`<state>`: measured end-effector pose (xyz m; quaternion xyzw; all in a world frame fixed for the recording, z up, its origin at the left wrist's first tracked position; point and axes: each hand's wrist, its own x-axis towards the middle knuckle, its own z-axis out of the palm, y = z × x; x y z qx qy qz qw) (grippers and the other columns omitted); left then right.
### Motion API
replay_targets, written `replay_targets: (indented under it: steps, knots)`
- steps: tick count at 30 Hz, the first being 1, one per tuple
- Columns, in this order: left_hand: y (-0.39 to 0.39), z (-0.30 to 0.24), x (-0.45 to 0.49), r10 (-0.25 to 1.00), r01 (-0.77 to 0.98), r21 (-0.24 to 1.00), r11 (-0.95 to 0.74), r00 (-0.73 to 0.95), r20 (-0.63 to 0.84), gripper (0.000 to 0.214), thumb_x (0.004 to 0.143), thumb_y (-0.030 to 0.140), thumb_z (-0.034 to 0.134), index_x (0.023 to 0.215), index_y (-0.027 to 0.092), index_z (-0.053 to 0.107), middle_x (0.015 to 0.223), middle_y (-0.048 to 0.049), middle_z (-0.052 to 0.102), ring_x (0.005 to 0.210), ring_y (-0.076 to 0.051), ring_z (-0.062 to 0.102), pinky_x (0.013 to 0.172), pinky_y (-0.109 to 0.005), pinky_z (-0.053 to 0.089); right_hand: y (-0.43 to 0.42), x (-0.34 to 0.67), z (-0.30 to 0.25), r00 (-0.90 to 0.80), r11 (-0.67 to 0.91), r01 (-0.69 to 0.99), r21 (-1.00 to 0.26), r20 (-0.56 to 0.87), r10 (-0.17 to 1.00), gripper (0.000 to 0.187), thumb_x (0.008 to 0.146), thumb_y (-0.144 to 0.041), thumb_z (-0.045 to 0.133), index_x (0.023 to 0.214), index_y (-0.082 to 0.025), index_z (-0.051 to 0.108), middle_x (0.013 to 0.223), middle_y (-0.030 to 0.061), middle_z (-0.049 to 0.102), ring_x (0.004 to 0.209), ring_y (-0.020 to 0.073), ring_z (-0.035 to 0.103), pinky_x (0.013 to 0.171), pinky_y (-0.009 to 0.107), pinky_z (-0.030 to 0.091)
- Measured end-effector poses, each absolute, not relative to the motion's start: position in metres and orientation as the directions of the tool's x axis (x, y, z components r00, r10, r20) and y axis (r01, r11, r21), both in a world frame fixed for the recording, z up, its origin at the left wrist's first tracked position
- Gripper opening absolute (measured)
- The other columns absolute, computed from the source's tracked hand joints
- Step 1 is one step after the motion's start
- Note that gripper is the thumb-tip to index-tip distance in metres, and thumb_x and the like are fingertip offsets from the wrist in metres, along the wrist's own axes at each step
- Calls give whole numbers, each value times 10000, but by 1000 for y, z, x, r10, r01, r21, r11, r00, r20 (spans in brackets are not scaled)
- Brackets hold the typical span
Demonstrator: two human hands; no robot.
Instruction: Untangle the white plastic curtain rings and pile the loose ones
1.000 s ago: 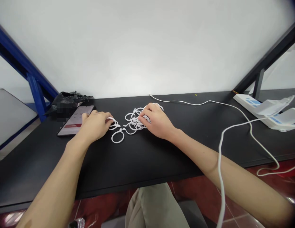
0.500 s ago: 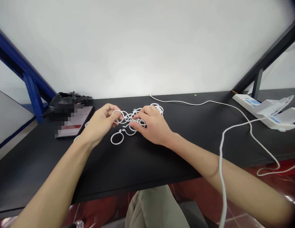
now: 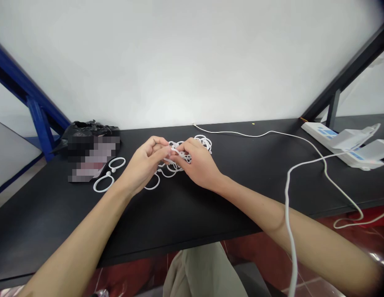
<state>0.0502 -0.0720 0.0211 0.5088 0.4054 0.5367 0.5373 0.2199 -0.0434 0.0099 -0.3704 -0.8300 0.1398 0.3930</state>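
Note:
My left hand pinches a white plastic ring between thumb and fingers. Close against it, my right hand also has its thumb and fingertips closed on the same white plastic, directly over the heap. The heap of white rings, each thin with small ball ends, lies tangled on the black table, partly covered by both hands. One loose ring rests just below my left wrist. Two more rings lie to the left of my left forearm. Exactly how the pinched rings link is hidden by my fingers.
A phone, partly pixelated, and a crumpled black plastic bag lie at the left. A white cable runs across the table and over my right forearm. White stands with blue labels are at the right.
My left hand has moved right with its ring and now meets my right hand over the heap. My right fingers have closed in. The two rings at left are uncovered.

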Motion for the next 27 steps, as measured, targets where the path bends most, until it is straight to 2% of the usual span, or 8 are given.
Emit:
replay_targets:
  steps: [5,10,14,17,20,23,27]
  knots:
    - [-70,21,44,987,-124,983,-134,70,143,209,865,326,675,974,207,542,813,19,647,690,-99,547,707,-248,427,-43,223,14,-424,639,369,-675,489,762,170,923,-348,593,868,-191,627,835,-6,630,709,117,525,689,250,406]
    - [-72,23,42,982,-67,987,-143,114,150,277,857,355,691,1045,207,552,793,24,632,642,-94,501,648,-240,406,-42,226,17,-383,568,406,-715,431,817,178,921,-330,568,886,-182,662,732,-20,657,594,101,515,630,243,399]
    - [-75,25,43,973,-6,991,-134,188,133,322,870,371,677,1126,205,572,818,9,641,663,-107,502,627,-243,406,-40,230,18,-336,588,516,-624,484,808,194,934,-274,522,996,-185,682,836,13,725,672,122,601,684,254,434]
    - [-76,26,44,963,14,993,-119,245,112,270,874,365,670,1074,192,613,858,-16,660,694,-117,514,656,-251,418,-39,232,20,-339,586,620,-522,496,800,333,948,-208,447,1220,-190,637,932,40,751,740,145,644,719,272,455]
    - [-77,27,45,948,29,995,-94,309,80,252,880,361,657,1066,192,652,952,-47,677,731,-126,522,678,-258,423,-37,233,22,-366,565,726,-392,476,800,455,935,-187,440,1377,-162,545,867,59,754,712,164,641,681,281,451]
    - [-79,29,46,936,79,993,-92,348,59,247,885,366,640,1068,206,684,961,-51,678,730,-137,525,695,-271,428,-36,234,19,-399,572,757,-317,468,788,486,928,-171,450,1409,-159,520,844,63,756,693,161,635,660,272,444]
    - [-80,30,49,927,170,978,-118,372,47,240,890,367,620,1059,223,711,850,-34,667,726,-153,548,724,-284,440,-35,235,11,-430,621,730,-284,516,741,475,930,-188,492,1404,-184,528,879,66,765,718,163,653,640,261,443]
